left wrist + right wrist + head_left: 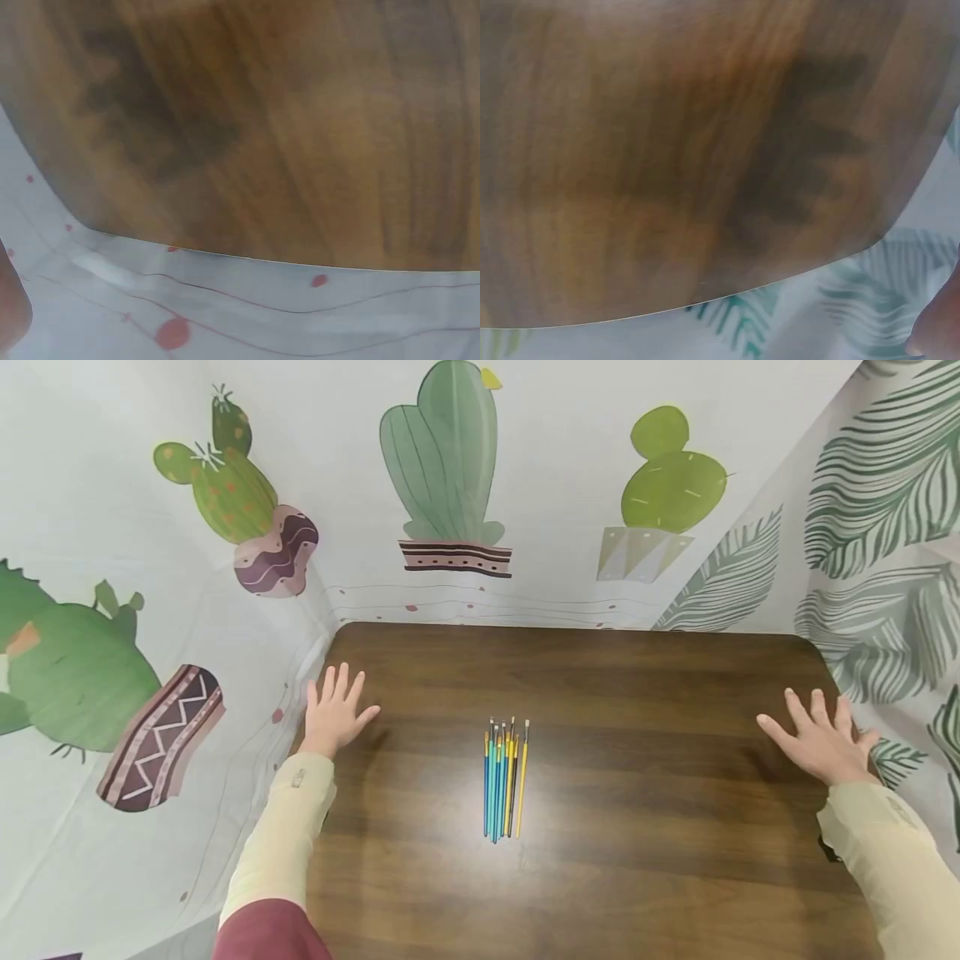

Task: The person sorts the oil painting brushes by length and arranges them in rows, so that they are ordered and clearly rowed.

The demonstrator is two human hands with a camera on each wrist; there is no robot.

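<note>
A bundle of slim paintbrushes [504, 781] lies near the middle of the brown table, bristle ends pointing away from me. Their handles are blue, teal, yellow and black. Over the table's left edge my left hand [335, 714] hovers with fingers spread, holding nothing. My right hand [821, 739] is likewise spread above the right edge, far from the brushes. Each wrist view shows a hand's shadow on the wood and only a sliver of skin: the left hand [11, 307] at lower left, the right hand [939, 326] at lower right.
The wooden table [637, 693] has rounded far corners. White cloth printed with cacti [453, 460] hangs behind it and along the left. Leaf-patterned cloth [877, 485] covers the right side.
</note>
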